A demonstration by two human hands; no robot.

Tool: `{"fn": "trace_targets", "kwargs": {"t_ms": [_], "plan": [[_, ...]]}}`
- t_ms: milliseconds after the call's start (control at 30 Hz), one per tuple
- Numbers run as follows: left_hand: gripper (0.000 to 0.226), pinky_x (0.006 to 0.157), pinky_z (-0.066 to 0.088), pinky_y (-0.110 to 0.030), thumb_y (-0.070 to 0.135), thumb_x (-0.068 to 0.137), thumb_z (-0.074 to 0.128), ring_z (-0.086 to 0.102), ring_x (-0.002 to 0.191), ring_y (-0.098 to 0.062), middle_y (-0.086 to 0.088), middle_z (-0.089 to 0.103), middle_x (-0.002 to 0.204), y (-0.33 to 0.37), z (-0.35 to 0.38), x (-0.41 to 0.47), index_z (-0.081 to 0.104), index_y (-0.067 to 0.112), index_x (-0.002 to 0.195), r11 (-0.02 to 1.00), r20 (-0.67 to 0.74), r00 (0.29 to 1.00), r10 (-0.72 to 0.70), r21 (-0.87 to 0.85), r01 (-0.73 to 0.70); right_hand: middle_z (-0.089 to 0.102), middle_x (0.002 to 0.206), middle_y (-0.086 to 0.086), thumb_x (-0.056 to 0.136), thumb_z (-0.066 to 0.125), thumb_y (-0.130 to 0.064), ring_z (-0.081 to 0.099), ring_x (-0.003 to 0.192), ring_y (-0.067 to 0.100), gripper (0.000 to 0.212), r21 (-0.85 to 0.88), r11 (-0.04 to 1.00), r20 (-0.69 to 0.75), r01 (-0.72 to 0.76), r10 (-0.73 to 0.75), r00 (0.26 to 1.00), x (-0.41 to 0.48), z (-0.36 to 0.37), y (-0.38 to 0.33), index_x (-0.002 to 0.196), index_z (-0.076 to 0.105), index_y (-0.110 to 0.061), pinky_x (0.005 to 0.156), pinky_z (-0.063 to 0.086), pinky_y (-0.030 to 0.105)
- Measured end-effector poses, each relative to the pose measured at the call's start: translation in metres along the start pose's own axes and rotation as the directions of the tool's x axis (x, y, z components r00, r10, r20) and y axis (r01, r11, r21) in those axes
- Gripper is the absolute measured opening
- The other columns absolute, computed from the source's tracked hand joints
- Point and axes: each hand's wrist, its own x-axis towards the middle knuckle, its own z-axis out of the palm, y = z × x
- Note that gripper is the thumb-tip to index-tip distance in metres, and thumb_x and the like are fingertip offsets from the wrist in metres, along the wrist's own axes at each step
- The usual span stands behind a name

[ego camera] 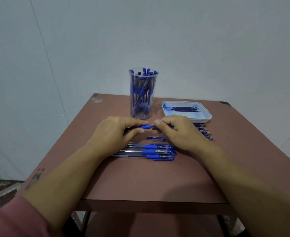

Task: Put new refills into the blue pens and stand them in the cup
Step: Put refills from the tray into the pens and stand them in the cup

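My left hand (116, 130) grips a blue pen (145, 126) by its barrel, the blue grip section pointing right. My right hand (173, 130) pinches the pen's tip end, right against the grip. A loose blue cap (156, 138) lies on the table just below the hands. Several capped blue pens (151, 151) lie in a row nearer to me. A clear cup (142, 94) behind the hands holds several blue pens upright. Several refills (206, 132) lie on the table, partly hidden by my right hand.
A white tray (187, 117) at the back right holds several dark refills. The brown table (149, 182) ends at a front edge near me and a wall stands behind the cup.
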Motion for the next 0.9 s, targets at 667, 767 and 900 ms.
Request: {"fn": "trace_targets", "kwargs": {"t_ms": [667,767,900], "plan": [[0.026,0.065,0.041,-0.017,0.042,0.090,0.063,0.057,0.071,0.005,0.018,0.073,0.100,-0.0022,-0.0001,-0.0002,0.069,0.042,0.115,0.997,0.007,0.997,-0.073,0.008,0.073,0.069,0.083,-0.009,0.086,0.072,-0.019,0.062,0.080,0.005,0.014,0.155,0.987,-0.059,-0.045,0.054,0.997,0.0022,0.0016,0.0017,0.089,0.069,-0.033,0.072,0.050,0.015],[0.026,0.064,0.042,-0.019,0.043,0.090,0.063,0.054,0.069,0.002,0.018,0.073,0.097,-0.0044,-0.0010,-0.0007,0.069,0.044,0.115,0.994,-0.009,0.995,-0.104,0.024,0.104,0.067,0.083,-0.009,0.090,0.067,-0.014,0.064,0.079,0.003,0.013,0.128,0.988,-0.062,-0.084,0.093,0.994,0.0021,-0.0031,0.0045,0.091,0.069,-0.027,0.067,0.048,0.011],[0.026,0.065,0.043,-0.022,0.044,0.089,0.063,0.056,0.076,-0.001,0.016,0.073,0.099,-0.0058,-0.0021,-0.0008,0.068,0.044,0.115,0.991,-0.010,0.992,-0.126,0.054,0.126,0.055,0.087,-0.020,0.094,0.062,-0.019,0.052,0.092,0.003,0.013,-0.226,0.973,0.057,-0.055,0.070,0.996,0.0046,-0.0046,0.0078,0.101,0.071,-0.026,0.086,0.042,0.020]]}}
